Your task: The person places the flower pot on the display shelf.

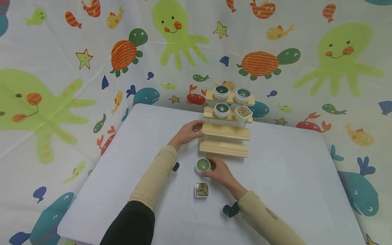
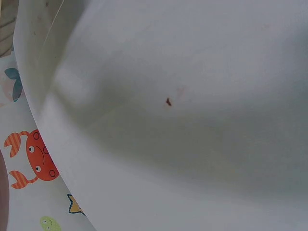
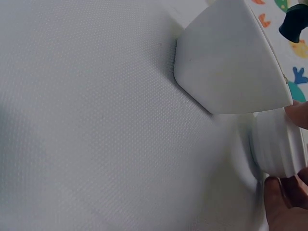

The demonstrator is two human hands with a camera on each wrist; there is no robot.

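The right hand (image 1: 219, 173) grips the round green pot (image 1: 202, 165) on the table (image 1: 291, 177); the left hand (image 1: 187, 132) holds the wooden stand (image 1: 225, 132).

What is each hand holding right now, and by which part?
The right hand grips the round green-filled pot by its side wall, fingers curled round its rim. The left hand holds the left end of the wooden stepped shelf, at its third tier.

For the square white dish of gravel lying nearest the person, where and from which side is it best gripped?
Probably by two opposite outer walls of the square dish, coming down from above. It sits flat and upright on the table, open top filled with gravel, so the rim sides are the free surfaces. The right hand grips the round pot just behind it, so come in from the near side.
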